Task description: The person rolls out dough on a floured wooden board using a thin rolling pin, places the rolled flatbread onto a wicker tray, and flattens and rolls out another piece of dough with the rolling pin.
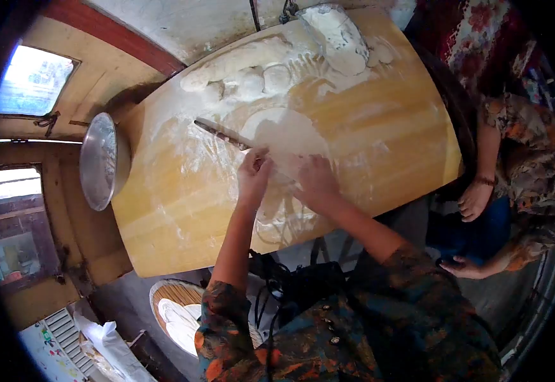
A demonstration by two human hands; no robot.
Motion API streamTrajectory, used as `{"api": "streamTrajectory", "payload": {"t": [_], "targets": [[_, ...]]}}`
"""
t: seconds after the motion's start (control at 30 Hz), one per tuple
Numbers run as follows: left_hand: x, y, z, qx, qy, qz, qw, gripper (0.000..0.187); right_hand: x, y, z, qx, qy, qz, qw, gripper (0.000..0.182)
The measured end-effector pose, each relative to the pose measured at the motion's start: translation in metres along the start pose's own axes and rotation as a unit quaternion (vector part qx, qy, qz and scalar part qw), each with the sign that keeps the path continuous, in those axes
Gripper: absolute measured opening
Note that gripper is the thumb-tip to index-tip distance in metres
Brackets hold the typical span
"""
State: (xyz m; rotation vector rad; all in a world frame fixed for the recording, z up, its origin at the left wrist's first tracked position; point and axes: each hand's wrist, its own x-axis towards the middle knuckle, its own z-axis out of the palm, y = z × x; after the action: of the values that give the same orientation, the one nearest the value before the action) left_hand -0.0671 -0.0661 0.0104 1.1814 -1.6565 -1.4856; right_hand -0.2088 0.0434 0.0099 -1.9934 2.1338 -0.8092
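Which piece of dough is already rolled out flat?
The thin round sheet under the rolling pin, by both hands. The dough balls at the board's far end are thick lumps.

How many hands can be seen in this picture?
4. The person's left hand and right hand press a rolling pin on the floury board. Another person's two hands rest at the right.

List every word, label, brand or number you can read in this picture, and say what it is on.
None: no readable text anywhere. The floured wooden table, rolling pin, dough sheet, metal bowl and both hands, left hand and right hand, bear no writing. The colourful sheet at bottom left is too blurred.
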Motion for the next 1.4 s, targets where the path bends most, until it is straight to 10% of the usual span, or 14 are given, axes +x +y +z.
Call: {"api": "streamTrajectory", "payload": {"t": [0.07, 0.23, 0.77, 0.97, 1.4], "targets": [[0.013, -0.012, -0.002, 0.233, -0.070, 0.240, 0.940, 0.032, 0.010, 0.003, 0.019, -0.063, -0.076, -0.006, 0.995, 0.035], [0.004, 0.004, -0.026, 0.539, -0.107, 0.274, 0.789, 0.032, 0.009, 0.015, 0.030, -0.062, -0.046, -0.107, 0.991, 0.021], [-0.146, -0.028, -0.073, 0.364, -0.139, 0.165, 0.906, 0.034, -0.078, -0.036, 0.005, -0.069, -0.139, -0.262, 0.953, 0.055], [-0.146, -0.002, -0.083, 0.456, -0.073, 0.174, 0.870, 0.043, -0.056, -0.062, 0.039, -0.164, -0.197, -0.117, 0.959, 0.069], [-0.106, -0.029, -0.090, 0.475, -0.093, 0.105, 0.869, 0.063, 0.017, -0.065, 0.047, -0.109, -0.191, -0.134, 0.966, 0.067]]}}
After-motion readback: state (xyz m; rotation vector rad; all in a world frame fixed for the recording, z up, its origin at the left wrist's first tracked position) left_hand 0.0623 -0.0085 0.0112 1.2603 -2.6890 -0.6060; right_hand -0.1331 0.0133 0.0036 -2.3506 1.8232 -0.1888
